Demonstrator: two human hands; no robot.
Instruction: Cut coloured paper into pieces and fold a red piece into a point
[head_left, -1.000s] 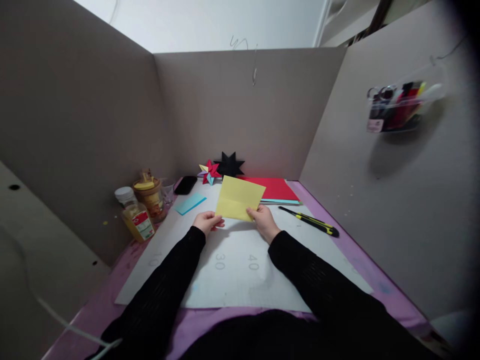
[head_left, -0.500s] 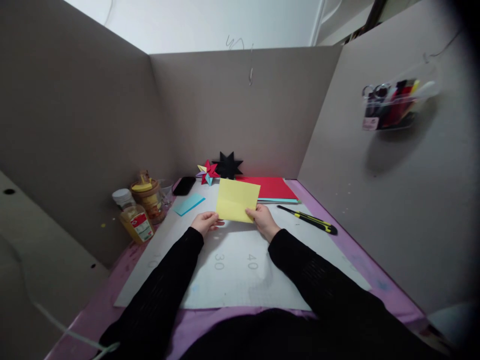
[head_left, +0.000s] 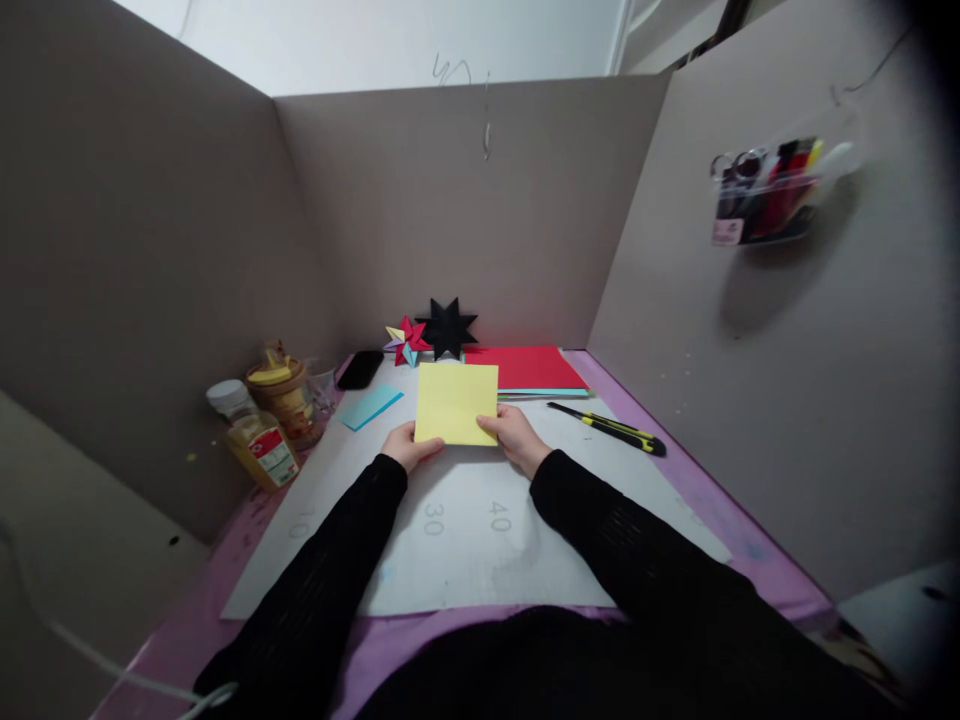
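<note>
A square sheet of yellow paper [head_left: 456, 402] is held up above the white mat, facing me. My left hand [head_left: 409, 446] grips its lower left corner, thumb in front and the other fingers hidden behind. At the lower right edge my right hand [head_left: 517, 437] pinches the sheet, its thumb on the front face. Left of the sheet lies a folded light-blue paper [head_left: 373, 407]. A black and yellow utility knife [head_left: 609, 430] rests on the mat to the right of my right hand.
Red sheets [head_left: 529, 369] lie stacked at the back, beside a black paper star [head_left: 448, 328] and a smaller multicoloured star [head_left: 409, 341]. A phone [head_left: 361, 370], a jar [head_left: 283, 400] and a glue bottle [head_left: 259, 440] stand or lie left. A bin of tools [head_left: 769, 195] hangs right.
The yellow paper has turned from a slight tilt to nearly level and shifted a little left. My left hand has closed its thumb over the corner. The whole view has shifted slightly.
</note>
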